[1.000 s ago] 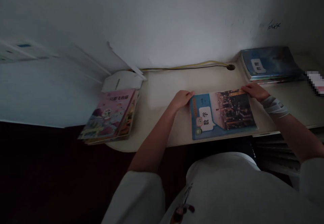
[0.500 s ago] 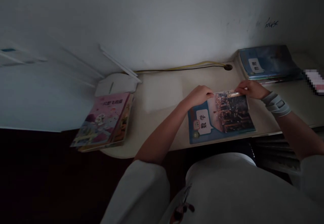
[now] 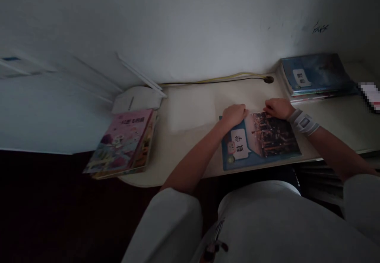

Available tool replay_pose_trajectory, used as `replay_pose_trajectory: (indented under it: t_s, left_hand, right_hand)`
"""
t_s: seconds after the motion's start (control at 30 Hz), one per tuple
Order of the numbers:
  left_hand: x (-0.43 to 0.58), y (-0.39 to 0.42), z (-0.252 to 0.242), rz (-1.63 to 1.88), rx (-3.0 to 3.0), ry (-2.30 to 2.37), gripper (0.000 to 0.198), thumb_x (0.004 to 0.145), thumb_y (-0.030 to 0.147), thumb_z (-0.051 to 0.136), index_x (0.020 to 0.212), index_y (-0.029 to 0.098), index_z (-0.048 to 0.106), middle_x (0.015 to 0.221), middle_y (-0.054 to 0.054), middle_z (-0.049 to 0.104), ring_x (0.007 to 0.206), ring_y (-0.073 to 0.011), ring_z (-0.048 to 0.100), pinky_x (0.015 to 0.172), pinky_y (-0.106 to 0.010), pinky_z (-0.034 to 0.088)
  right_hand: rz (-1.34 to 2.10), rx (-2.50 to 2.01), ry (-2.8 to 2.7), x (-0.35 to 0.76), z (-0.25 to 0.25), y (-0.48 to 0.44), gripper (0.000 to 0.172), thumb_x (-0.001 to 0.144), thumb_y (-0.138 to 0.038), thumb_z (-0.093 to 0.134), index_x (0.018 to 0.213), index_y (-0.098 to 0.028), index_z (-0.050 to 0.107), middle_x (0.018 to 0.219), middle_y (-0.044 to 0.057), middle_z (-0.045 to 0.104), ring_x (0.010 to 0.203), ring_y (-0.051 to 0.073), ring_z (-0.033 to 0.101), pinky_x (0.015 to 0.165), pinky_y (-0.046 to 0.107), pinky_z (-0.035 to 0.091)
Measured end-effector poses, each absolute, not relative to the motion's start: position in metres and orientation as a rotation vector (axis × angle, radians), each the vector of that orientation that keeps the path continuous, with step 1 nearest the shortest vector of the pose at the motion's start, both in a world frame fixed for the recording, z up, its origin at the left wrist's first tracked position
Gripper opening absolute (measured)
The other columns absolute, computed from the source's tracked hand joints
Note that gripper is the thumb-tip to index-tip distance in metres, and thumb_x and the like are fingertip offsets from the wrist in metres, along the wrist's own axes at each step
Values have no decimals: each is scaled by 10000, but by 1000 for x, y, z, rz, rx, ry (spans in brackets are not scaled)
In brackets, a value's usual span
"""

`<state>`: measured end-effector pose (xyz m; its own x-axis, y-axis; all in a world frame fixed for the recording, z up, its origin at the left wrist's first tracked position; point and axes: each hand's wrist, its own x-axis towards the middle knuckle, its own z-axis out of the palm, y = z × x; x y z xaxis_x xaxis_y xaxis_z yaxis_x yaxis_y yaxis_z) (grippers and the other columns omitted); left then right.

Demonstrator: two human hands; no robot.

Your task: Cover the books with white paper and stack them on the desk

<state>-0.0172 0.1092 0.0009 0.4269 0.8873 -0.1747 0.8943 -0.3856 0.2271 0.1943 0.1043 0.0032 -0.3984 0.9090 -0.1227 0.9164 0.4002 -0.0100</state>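
Left hand [image 3: 233, 115] curled, right hand [image 3: 279, 108] curled, pinching a blue book [image 3: 257, 146]

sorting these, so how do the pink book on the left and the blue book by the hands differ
The pink book has a cartoon-style cover; the blue book shows a city scene. The pink book lies untouched on other books; the blue book has the left hand and right hand at its far edge. Both lie cover up.

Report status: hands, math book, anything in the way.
Left hand, right hand curled at far edge of math book, grip unclear. Book title-up on table. Pink-topped stack, blue-topped stack apart from it, neither blocking.
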Motion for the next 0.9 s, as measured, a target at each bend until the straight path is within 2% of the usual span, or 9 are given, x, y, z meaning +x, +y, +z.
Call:
replay_pose_trajectory:
  t_s: [0.1,0.2,0.3,0.4,0.47,0.53,0.67,0.8,0.9]
  left_hand:
    - [-8,93,-10,85,2548,1624,291,930,213,350,1062,121,593,1074,-172,605,990,-262,562,805,-370,413]
    - [-2,85,-17,199,2741,1622,288,941,177,326,1067,134,582,1092,-161,585,1064,-268,521,871,-391,388]
    - [-1,88,-22,223,2677,1668,283,950,202,333,1067,148,585,1081,-141,593,1048,-254,521,850,-364,398]
    - [-4,88,-26,266,2560,1694,318,960,234,312,1070,144,597,1095,-142,606,1047,-248,527,848,-354,407]
    - [-7,83,-27,295,2532,1639,373,973,277,276,1118,140,591,1156,-148,608,1098,-247,521,920,-373,387]
    - [-15,74,-28,276,2536,1560,440,978,350,251,1246,142,532,1301,-149,555,1222,-250,468,1034,-409,312]
    - [-42,60,-29,110,2497,1543,609,952,489,246,1448,142,308,1523,-129,310,1414,-274,235,1144,-476,130]
    - [-66,55,-31,59,2360,1683,668,942,508,231,1474,105,238,1548,-133,242,1439,-294,145,1145,-486,139]
    - [-71,51,-33,110,2328,1797,613,953,469,212,1452,122,293,1530,-136,291,1431,-295,174,1141,-496,133]
  right_hand:
    - [136,1659,2590,182,-3,93,313,936,-266,378,1030,-129,644,1082,169,625,968,254,569,727,325,367]
    - [154,1670,2653,163,-8,77,339,942,-192,324,1066,-116,630,1108,182,616,1008,261,562,808,366,389]
    - [20,1534,2829,149,-19,63,424,963,-342,331,1219,-92,558,1258,197,569,1124,277,535,950,423,365]
    - [-43,1343,2977,148,-31,57,645,933,-517,338,1379,-56,410,1415,229,435,1303,330,401,1055,512,275]
    - [-78,1276,3010,152,-36,58,716,918,-575,313,1409,-58,373,1444,230,396,1341,340,357,1070,527,264]
    - [-115,1236,3021,159,-38,61,738,917,-594,279,1424,-62,355,1457,224,379,1355,332,343,1077,520,270]
    - [-150,1247,2992,179,-36,66,738,929,-585,230,1441,-62,325,1475,216,349,1367,320,327,1087,509,267]
    - [-127,1379,2917,209,-37,68,754,927,-590,215,1417,-36,360,1459,222,378,1343,331,361,1086,501,269]
    - [-105,1475,2906,227,-42,68,740,935,-568,197,1402,-25,382,1439,214,415,1333,327,375,1085,493,278]
